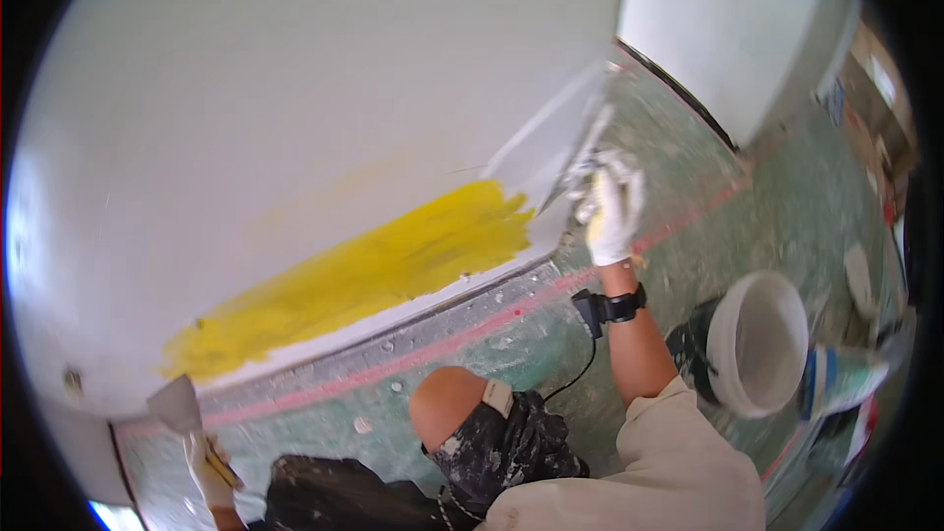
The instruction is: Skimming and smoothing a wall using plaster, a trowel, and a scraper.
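In my gloved left hand (208,472), low at the left, is a putty knife (177,405). Its wide grey blade points up toward the wall, near the left end of a yellow patch (364,270). My right hand (612,211), in a white glove, is closed round a plastering trowel (580,159). The trowel's long edge lies at or close to the wall (295,88), just right of the yellow patch; motion blurs it somewhat, and I cannot tell if it touches. A paler, wet-looking strip (541,123) runs up the wall beside the trowel.
A white bucket (757,344) stands on the smeared green floor (688,216) right of my forearm, with a blue-and-white bag (836,383) beyond it. A red line follows the wall's foot. My bent knee (452,408) is close to the wall. Another white wall section (728,29) rises at the upper right.
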### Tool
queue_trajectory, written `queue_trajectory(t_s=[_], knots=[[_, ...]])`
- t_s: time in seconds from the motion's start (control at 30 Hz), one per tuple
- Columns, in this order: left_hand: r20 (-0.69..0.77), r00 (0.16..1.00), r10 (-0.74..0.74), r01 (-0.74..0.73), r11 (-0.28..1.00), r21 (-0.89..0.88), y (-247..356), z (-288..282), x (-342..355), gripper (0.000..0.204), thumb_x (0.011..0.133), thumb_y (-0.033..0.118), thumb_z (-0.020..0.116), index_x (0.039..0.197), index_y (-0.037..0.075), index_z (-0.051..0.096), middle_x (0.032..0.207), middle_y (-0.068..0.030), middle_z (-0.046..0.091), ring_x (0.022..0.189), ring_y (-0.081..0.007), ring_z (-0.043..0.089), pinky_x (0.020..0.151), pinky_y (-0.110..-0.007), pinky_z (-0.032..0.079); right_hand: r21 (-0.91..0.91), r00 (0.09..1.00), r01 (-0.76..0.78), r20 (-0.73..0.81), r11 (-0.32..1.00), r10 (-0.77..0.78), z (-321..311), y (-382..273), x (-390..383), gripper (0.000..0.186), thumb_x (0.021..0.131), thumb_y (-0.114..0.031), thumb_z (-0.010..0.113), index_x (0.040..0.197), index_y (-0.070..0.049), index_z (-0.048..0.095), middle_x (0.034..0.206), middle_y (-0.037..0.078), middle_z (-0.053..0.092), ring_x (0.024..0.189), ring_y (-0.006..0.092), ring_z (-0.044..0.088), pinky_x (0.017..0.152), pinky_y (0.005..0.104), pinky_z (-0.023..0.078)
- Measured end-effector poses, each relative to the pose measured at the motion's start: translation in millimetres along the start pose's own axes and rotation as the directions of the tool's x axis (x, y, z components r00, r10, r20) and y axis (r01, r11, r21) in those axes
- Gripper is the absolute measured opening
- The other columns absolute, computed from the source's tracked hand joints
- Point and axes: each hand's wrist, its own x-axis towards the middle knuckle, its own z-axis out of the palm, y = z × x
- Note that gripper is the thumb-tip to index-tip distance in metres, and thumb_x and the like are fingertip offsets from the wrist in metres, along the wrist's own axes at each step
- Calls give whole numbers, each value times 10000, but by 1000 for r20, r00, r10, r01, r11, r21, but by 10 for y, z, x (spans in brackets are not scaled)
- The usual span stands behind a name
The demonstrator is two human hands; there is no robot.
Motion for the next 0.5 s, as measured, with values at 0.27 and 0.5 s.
queue_trajectory(t_s=[0.27,0.5], knots=[[-302,900,-314,319,947,-32,-1370,-1333,-565,186,879,53,730,967,106,574,777,-28,609,570,-127,583,489,-291,495,-159,962,231,184,960,-201,516,2,-126,431,1093,-279,515,1407,14,547,1276,165,644,1063,282,679,941,433,555],[-545,729,-414,131,866,-482,-2552,-1864,-1113,251,812,-51,680,905,110,511,816,-78,639,576,-156,589,482,-300,491,-175,920,268,338,947,-197,3069,-60,-1027,332,1093,-218,528,1322,16,586,1138,113,663,995,196,659,918,381,553]])
